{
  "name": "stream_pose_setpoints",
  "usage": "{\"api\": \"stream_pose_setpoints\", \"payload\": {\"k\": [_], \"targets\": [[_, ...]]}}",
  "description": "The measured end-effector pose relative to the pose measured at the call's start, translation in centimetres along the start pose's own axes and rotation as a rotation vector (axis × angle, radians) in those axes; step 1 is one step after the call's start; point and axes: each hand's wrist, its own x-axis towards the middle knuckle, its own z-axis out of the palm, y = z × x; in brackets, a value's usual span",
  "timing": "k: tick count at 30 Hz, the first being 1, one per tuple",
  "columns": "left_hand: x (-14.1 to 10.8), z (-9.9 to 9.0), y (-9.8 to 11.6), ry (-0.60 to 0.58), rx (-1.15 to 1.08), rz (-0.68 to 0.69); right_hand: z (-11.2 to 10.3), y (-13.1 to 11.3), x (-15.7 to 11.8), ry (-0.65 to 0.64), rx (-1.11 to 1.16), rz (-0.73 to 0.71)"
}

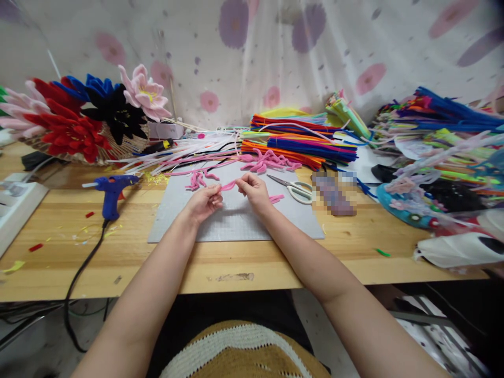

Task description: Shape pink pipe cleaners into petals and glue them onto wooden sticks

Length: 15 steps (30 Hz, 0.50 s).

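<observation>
I watched from afar: the table point(236, 265) lay before me, the grey mat point(236, 229) on it. Pink pieces point(268, 160) were heaped at the mat's far edge. Over the mat, the left hand point(205, 203) and the right hand point(255, 190) each pinched the pink strip point(229, 185). Scissors point(289, 185) lay near the right hand. The strip, smallest, spanned the gap between both hands.

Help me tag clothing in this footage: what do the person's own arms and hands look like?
The left hand and right hand are ungloved, and the forearms are bare, with no sleeves, watch or bracelet in view. Rings are too small to judge. Below shows what looks like a tan knitted top with a whitish band.
</observation>
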Motion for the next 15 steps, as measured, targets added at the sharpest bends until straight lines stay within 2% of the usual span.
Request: {"api": "stream_pose_setpoints", "payload": {"k": [3, 7, 12, 15], "targets": [[0.1, -0.2, 0.0, 0.029, -0.028, 0.044, -0.1, -0.1, 0.1, -0.049, 0.036, 0.016], [0.1, 0.0, -0.2, 0.098, 0.120, 0.163, -0.3, -0.2, 0.3, -0.143, 0.037, 0.055], [0.4, 0.8, -1.2, 0.262, 0.304, 0.325, -0.1, 0.4, 0.1, -0.236, -0.044, 0.090], [0.6, 0.7, -1.5, 0.327, 0.332, 0.330, 0.0, 0.7, -0.1, -0.333, -0.115, 0.058]]}}
